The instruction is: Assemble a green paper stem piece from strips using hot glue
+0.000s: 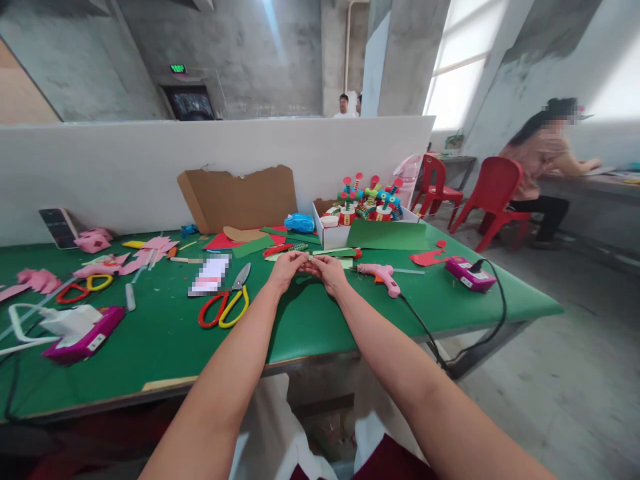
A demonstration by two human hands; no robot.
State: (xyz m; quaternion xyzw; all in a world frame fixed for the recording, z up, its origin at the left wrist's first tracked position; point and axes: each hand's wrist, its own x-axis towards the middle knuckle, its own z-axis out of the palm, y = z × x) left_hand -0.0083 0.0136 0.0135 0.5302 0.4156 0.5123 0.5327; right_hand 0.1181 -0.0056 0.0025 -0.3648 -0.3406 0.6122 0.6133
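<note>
My left hand [289, 270] and my right hand [327, 272] meet over the green table, fingertips pinched together. A small light-green paper strip [311, 256] shows between them; most of it is hidden by the fingers. Just beyond lie a green spring-like folded paper strip [299, 247], a red-handled tool [278, 250] and a pale green paper strip [335, 253]. To the right of my right hand rests a pink glue gun [381, 275] with its cord running off the table edge. Scissors with red and yellow handles [227, 303] lie open left of my left hand.
A white box [336, 237] holds several colourful paper figures [373, 199]. Purple power strips [470, 274] sit at both sides, with cords. A cardboard piece [240, 200] leans against the white partition [125, 173]. Another person [540, 157] sits at right on a red chair [493, 197].
</note>
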